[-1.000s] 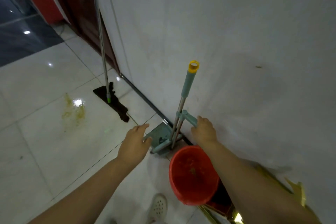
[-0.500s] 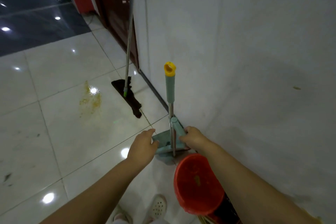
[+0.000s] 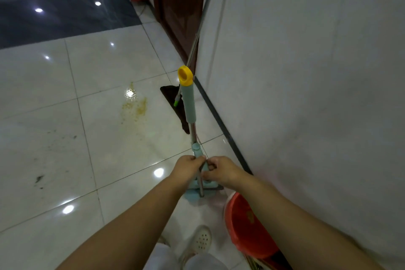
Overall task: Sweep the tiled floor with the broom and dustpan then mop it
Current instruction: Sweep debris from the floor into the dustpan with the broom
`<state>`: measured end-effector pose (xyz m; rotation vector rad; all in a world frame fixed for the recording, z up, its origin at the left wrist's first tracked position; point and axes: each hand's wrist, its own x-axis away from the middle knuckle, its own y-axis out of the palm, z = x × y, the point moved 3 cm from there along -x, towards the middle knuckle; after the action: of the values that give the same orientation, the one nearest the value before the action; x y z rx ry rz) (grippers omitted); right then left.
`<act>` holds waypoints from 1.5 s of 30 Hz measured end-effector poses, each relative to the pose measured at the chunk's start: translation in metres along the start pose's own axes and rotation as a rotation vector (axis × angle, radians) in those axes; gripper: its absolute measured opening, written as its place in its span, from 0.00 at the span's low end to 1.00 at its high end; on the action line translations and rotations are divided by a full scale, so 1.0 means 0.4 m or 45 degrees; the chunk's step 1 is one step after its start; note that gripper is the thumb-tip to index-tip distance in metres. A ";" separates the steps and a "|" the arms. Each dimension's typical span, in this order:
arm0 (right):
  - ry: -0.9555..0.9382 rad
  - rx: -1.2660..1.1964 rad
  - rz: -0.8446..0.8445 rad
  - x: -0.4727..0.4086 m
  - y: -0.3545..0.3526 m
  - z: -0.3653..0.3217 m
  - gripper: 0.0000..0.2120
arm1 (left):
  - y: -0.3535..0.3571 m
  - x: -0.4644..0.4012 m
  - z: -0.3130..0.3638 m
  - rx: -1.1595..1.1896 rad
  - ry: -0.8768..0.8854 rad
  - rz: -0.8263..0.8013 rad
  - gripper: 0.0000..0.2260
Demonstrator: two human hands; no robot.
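Note:
A teal broom-and-dustpan set stands upright by the wall; its handle (image 3: 189,103) has a teal grip and a yellow cap, and the teal dustpan (image 3: 197,190) rests on the tiles below. My left hand (image 3: 187,167) is closed around the metal shaft from the left. My right hand (image 3: 221,171) grips the teal bracket on the shaft from the right. A flat mop with a dark head (image 3: 175,105) and a long metal pole (image 3: 202,19) leans on the wall just beyond. A yellowish spill (image 3: 134,106) and dark specks (image 3: 39,180) mark the white tiles.
A red bucket (image 3: 247,228) stands by the wall next to my right forearm. My white perforated shoe (image 3: 200,241) is on the tiles below the dustpan. The white wall (image 3: 306,72) fills the right; a dark wooden door (image 3: 177,2) and dark floor lie ahead.
My left hand moved right from the dustpan's edge and closed on the shaft. The right hand stayed on the bracket. The broom set now stands more upright, and my view has swung left.

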<state>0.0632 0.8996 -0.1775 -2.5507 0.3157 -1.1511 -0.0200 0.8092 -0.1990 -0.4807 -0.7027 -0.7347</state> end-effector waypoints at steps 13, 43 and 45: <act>0.268 -0.787 -0.005 -0.094 0.017 -0.414 0.16 | -0.276 0.012 -0.018 0.525 -0.106 -0.065 0.08; 0.225 -0.847 -0.587 -0.292 0.569 -0.969 0.03 | -0.998 -0.033 -0.113 0.372 -0.015 0.784 0.18; 0.310 -0.819 -0.558 -0.313 0.592 -0.971 0.04 | -1.047 -0.013 -0.144 0.405 -0.049 0.863 0.17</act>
<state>-0.3280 0.6445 -0.1115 -3.1377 0.2086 -1.7632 -0.3099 0.5021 -0.1775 -0.4043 -0.6233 0.0245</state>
